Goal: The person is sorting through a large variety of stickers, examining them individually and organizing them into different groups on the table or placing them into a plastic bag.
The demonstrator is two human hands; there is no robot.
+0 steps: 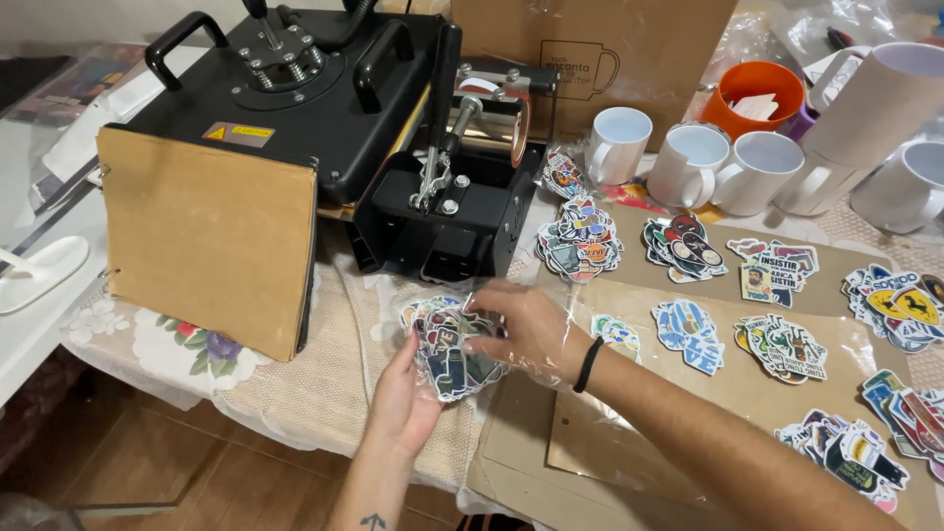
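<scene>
- We see the left hand [405, 395] palm-up beneath a stack of colourful stickers [450, 346], its fingers curled up around the stack's lower edge
- The right hand [521, 329] comes in from the right with a black band [587, 365] at the wrist; its fingertips pinch the top of the same stack, so both hands are clamped on it
- A clear plastic bag [551, 324] lies over the right hand and around part of the stack; we cannot tell whether the stickers sit fully inside it
- We find the stack held just above the front edge of the surface [315, 393], over a beige cloth and beside the left end of a sheet of brown cardboard [610, 433]
- On the cardboard, well apart from the hands, lie more sticker piles: one blue pile [688, 335] near the wrist, others spread to the right edge
- Another pile of stickers [580, 239] sits just in front of a black mug press [447, 197]
- To the left of it stands a large black heat press [285, 88] with a brown board [206, 236] leaning at its front
- Behind the cardboard we see a row of white mugs [688, 162], an orange cup [752, 93] and a cardboard box [590, 49]
</scene>
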